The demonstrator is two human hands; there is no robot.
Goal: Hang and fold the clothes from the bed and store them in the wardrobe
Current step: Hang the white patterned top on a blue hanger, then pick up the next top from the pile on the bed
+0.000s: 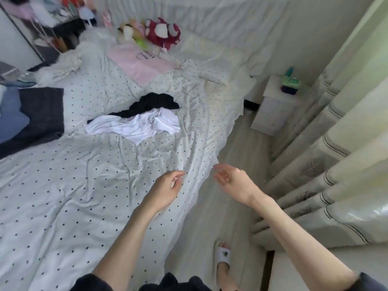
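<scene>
Fingers of the left hand [165, 190] loosely curled, holding nothing, hovering over the near edge of the bed; fingers of the right hand [228, 179] relaxed and spread, palm turned inward, also empty, out past the bed's edge above the floor. Both hands reach forward toward the crumpled white garment [136, 124] lying mid-bed, well apart from them, with a crumpled black garment [155, 101] touching its far side, partly under it. Likely the reach for the next piece to fold or hang, and neither piece is gripped yet. Off to the left lie a flat dark grey cloth [42, 110] and a blue fabric piece [10, 114] beside it, possibly already folded; hard to tell. A pale pink printed top [136, 61] lies spread near the head of the bed, plush toys [161, 32] behind it. The bed wears a rumpled white sheet with small dark dots [63, 196]. Beyond it: pale wood-look floor [237, 139], a white bedside cabinet [275, 106], cream pleated curtains [336, 143] along the right. A foot in a white slipper [223, 255] stands on the floor. Wardrobe not identifiable in view.
</scene>
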